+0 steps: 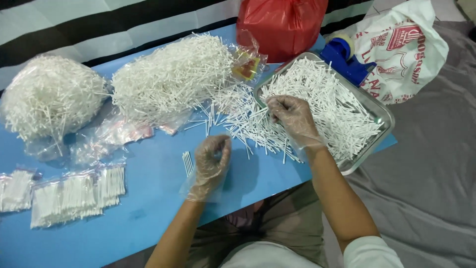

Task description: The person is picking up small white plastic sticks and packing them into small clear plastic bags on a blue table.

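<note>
A small bundle of white sticks [187,162] is held upright in the gloved left hand [212,161], the fingers curled loosely around it, and the bundle's lower end is stood on the blue table [158,198]. The right hand [292,119], also in a clear glove, is closed down onto the loose sticks [248,121] spilled just left of the steel tray [379,116]; its fingertips are pinched together among them, though how many sticks are caught cannot be told.

Judged from the table, the work is only partly through. Well to the left of the tray, at the table's near edge, a few filled clear packets [74,196] are laid side by side, each stuffed with sticks in neat rows. That is what is finished. Much more is left: the tray itself is heaped with loose sticks [332,106], and to its left a large open bag of sticks [171,79] is piled high, with a second round bagful [49,97] seen farther left again. Empty clear packets [111,136] are scattered between those bags and the filled ones, waiting.

Behind the tray a red plastic bag [280,25] is stood, a blue tape dispenser [344,59] is tucked at the tray's far corner, and a white printed bag [401,49] is slumped to its right on grey cloth [431,188].
</note>
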